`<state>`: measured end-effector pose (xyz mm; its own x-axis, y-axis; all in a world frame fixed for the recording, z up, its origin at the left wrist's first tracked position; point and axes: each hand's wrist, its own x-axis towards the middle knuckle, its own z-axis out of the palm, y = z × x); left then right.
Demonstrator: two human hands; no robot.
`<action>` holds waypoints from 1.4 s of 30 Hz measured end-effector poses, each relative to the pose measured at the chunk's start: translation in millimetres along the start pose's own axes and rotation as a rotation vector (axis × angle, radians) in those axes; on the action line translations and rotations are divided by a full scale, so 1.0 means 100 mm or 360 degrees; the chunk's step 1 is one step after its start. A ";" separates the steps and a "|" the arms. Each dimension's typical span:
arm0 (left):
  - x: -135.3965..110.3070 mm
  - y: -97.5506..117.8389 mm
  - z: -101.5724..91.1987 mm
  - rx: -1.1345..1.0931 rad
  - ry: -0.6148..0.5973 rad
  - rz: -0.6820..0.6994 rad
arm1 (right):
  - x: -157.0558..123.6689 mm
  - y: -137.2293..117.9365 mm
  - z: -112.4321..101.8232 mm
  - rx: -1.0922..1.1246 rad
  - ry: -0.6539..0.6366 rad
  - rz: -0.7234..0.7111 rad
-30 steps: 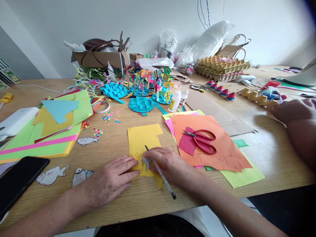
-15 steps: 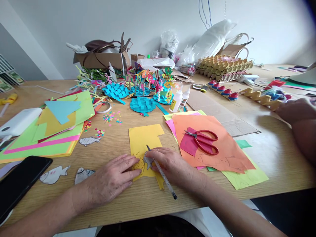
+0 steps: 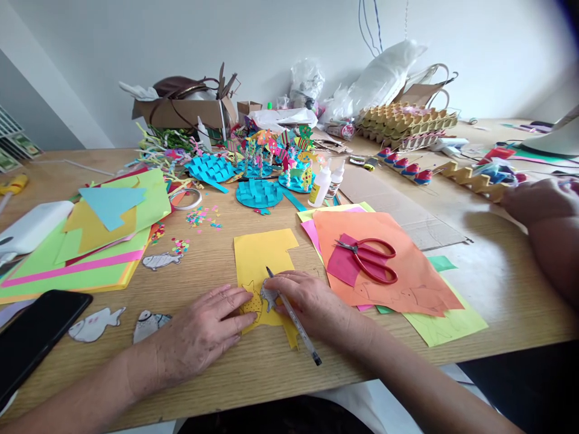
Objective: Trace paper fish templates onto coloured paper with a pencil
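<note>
Yellow paper [image 3: 263, 253] with a notched right side lies on the wooden table in front of me. A dotted fish is drawn in black near its lower left. My left hand [image 3: 203, 328] lies flat, fingers stretched out, with the fingertips at the drawn fish. Against the right side of that drawing is a small grey fish cutout [image 3: 270, 296], which my right hand [image 3: 312, 304] touches with its fingertips. The same hand holds a clear ballpoint pen [image 3: 301, 328], its black tip pointing away from me; part of the cutout is hidden under the fingers.
Red-handled scissors [image 3: 371, 256] rest on orange paper [image 3: 332, 226] at right. White paper fish [image 3: 96, 325], a black phone [image 3: 43, 337] and coloured sheets [image 3: 108, 265] lie left. Glue bottles [image 3: 320, 187] and blue woven paper pieces [image 3: 260, 194] stand behind. Another person's arm [image 3: 549, 241] rests far right.
The whole view has shifted slightly, so everything sits a little further left. Both hands, the pen and the paper keep the same positions relative to one another.
</note>
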<state>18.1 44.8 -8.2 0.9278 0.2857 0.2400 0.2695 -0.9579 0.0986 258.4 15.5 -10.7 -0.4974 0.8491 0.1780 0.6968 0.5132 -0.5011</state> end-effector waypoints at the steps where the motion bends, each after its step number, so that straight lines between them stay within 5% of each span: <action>1: 0.00 0.00 0.00 0.0003 -0.0002 -0.0002 | 0.00 0.00 0.00 0.0003 -0.0004 0.0002; 14: 0.00 -0.01 0.00 0.0012 0.0047 0.0022 | -0.09 0.08 -0.25 0.0079 0.0096 0.0249; 32: 0.20 0.03 -0.06 -0.0049 0.0056 0.0070 | 0.11 0.05 -0.17 -0.0085 -0.0143 0.0027; 42: 0.20 0.01 -0.01 -0.0090 0.0054 0.0088 | 0.09 0.12 -0.24 0.0066 0.0034 0.0132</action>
<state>36.8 49.9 -1.8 0.9312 0.2342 0.2794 0.2023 -0.9695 0.1386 274.6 32.4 5.7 -0.4275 0.8911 0.1523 0.7128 0.4359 -0.5494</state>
